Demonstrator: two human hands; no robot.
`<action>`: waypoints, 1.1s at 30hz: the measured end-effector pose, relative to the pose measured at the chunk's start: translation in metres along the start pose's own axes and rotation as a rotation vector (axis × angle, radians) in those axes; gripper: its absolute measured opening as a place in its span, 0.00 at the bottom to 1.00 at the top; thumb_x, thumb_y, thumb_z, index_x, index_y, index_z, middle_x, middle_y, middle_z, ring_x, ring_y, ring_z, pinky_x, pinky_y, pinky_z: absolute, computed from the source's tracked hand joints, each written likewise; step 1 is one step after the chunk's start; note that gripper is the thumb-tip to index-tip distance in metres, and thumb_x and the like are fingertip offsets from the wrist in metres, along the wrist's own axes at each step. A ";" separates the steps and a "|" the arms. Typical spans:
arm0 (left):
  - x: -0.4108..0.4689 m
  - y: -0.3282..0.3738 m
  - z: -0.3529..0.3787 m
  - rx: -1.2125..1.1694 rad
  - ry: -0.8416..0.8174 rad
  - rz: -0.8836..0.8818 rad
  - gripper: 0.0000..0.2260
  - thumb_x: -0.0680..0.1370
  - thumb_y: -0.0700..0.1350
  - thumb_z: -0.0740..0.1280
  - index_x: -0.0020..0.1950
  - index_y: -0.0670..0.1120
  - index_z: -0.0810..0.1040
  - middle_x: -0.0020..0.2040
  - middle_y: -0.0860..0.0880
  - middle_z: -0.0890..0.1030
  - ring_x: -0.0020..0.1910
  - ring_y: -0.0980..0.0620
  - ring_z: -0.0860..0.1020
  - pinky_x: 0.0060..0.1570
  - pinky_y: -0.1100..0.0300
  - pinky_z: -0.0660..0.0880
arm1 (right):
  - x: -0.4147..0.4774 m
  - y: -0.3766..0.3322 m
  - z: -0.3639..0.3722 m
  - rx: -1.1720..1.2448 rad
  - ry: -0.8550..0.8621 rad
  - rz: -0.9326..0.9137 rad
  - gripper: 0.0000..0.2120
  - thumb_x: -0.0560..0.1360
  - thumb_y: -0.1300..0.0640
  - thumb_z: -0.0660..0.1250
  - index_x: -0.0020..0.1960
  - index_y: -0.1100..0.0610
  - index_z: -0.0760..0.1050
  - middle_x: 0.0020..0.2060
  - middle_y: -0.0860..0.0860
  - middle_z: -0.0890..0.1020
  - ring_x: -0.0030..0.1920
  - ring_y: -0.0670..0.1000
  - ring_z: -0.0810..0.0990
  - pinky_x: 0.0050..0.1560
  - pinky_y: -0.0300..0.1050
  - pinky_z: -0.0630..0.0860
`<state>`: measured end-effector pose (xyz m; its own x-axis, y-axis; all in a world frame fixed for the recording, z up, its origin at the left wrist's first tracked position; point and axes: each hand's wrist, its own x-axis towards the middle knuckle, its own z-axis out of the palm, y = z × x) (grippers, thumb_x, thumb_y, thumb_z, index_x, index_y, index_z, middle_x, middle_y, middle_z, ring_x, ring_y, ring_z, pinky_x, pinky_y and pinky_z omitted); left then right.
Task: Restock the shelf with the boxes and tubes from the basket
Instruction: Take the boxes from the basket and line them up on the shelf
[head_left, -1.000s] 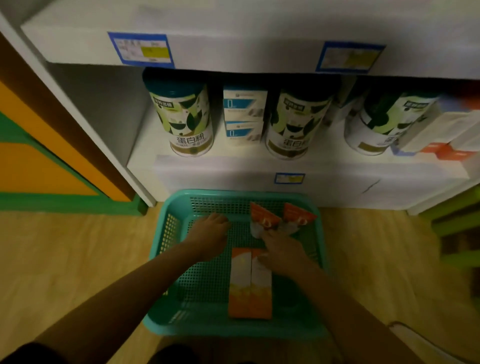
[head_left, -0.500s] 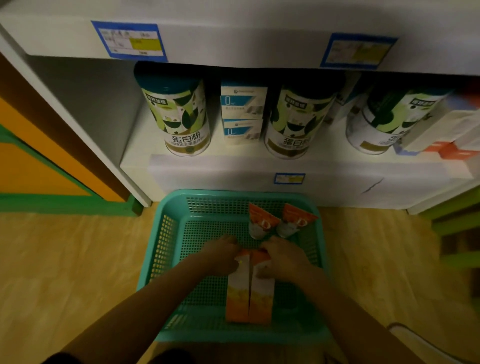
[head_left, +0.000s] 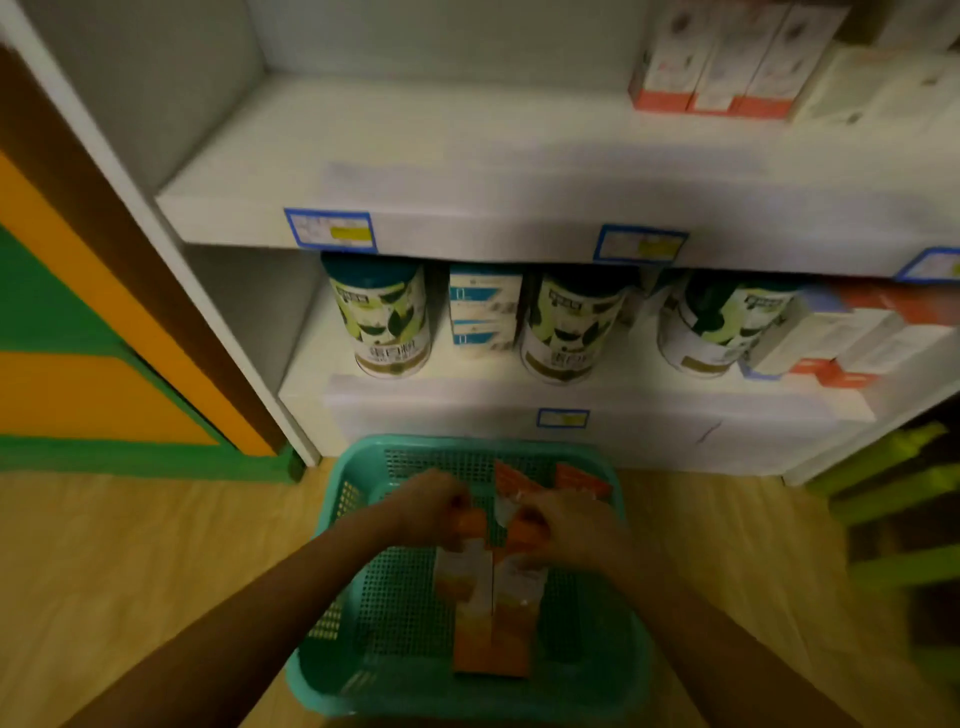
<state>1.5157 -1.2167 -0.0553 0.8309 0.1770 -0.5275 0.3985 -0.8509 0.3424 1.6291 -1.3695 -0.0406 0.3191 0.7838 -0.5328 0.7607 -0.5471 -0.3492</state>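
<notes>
Hands are closing on the far ends of two orange boxes that are lying side by side, touching along their long edges, on the floor of the teal basket (head_left: 332, 525). The left hand (head_left: 423, 512) is curling its fingers over the top of the left box (head_left: 465, 597), and the right hand (head_left: 569, 522) is doing the same on the right box (head_left: 519, 603); both sets of fingers look clamped on the orange end flaps, though motion blur is hiding exactly how the fingertips are sitting. Behind the hands, against the basket's far wall, two orange tubes (head_left: 511, 483) are leaning, partly hidden by the knuckles.

By my reading, the pick-up of the boxes is the step in hand, and the tubes are waiting for a later trip. The basket is sitting on the wooden floor just in front of the shelving unit's bottom edge. The upper shelf (head_left: 415, 156) is showing a wide bare stretch from its left end toward the middle, while the lower shelf (head_left: 363, 389) is crowded with green-labelled tins (head_left: 384, 317) and small blue-and-white cartons (head_left: 483, 312).

Next, the boxes are needing a clean lift clear of the basket rim, each hand keeping its own box from slipping, then a carry upward to an open spot. Which shelf is the intended one is not something the view settles.
</notes>
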 end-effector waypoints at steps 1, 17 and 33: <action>-0.009 0.001 -0.015 0.008 0.061 -0.005 0.19 0.69 0.49 0.73 0.58 0.44 0.77 0.57 0.45 0.79 0.56 0.46 0.76 0.53 0.57 0.71 | -0.005 -0.005 -0.015 -0.004 0.032 -0.016 0.26 0.67 0.43 0.72 0.61 0.51 0.73 0.56 0.53 0.80 0.56 0.54 0.78 0.49 0.47 0.74; -0.212 0.081 -0.328 0.006 0.529 0.108 0.13 0.68 0.43 0.75 0.49 0.45 0.77 0.49 0.48 0.80 0.49 0.49 0.79 0.47 0.62 0.75 | -0.141 -0.140 -0.313 -0.136 0.506 -0.216 0.23 0.65 0.47 0.75 0.57 0.51 0.73 0.51 0.48 0.77 0.49 0.48 0.74 0.47 0.42 0.72; -0.333 0.126 -0.479 -0.151 0.794 0.070 0.14 0.70 0.40 0.72 0.54 0.44 0.77 0.46 0.52 0.79 0.48 0.54 0.78 0.45 0.63 0.74 | -0.232 -0.232 -0.459 -0.113 0.733 -0.360 0.23 0.63 0.50 0.77 0.55 0.53 0.75 0.50 0.51 0.81 0.50 0.50 0.79 0.53 0.48 0.78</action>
<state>1.4749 -1.1465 0.5361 0.8611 0.4723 0.1883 0.3367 -0.8072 0.4848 1.6380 -1.2897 0.5176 0.3032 0.9198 0.2489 0.9266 -0.2237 -0.3022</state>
